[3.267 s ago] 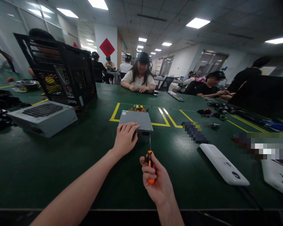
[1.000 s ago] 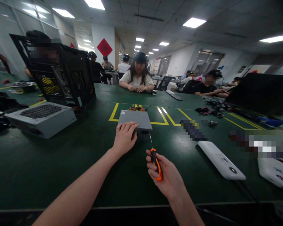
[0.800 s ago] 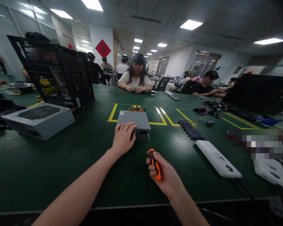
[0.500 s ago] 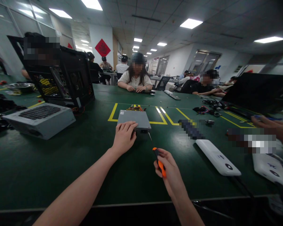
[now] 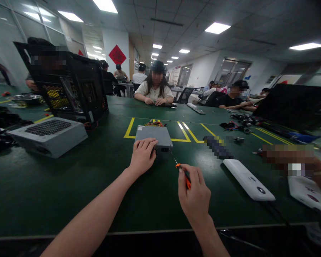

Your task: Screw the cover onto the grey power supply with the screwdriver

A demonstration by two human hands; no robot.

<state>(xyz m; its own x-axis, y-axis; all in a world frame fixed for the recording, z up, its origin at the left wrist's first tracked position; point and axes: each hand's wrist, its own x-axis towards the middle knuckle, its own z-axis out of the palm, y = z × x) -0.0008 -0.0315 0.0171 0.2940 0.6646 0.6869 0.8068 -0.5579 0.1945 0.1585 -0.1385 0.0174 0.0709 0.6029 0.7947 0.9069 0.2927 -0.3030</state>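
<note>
A flat grey computer power supply (image 5: 155, 135) lies on the green table, its power socket facing me and a bundle of coloured wires (image 5: 156, 124) at its far side. My left hand (image 5: 143, 155) grips its near left part, fingers over the top and thumb against the front. My right hand (image 5: 194, 189) is closed around the orange and black handle of a screwdriver (image 5: 179, 166). The thin shaft points up and left, its tip at the unit's front right corner beside the socket. Whether the tip sits in a screw is too small to tell.
At left stand a larger grey power supply (image 5: 50, 137) and an open black computer case (image 5: 88, 89). A white power bank (image 5: 247, 180) lies at right, near another person's blurred hand (image 5: 286, 157). Cables (image 5: 237, 124) and a dark monitor (image 5: 296, 105) are further back. Someone sits opposite.
My right hand has turned and shifted its grip on the screwdriver, with the thumb now on the handle's left side. My left hand stays on the power supply. The other person's hand moved lower.
</note>
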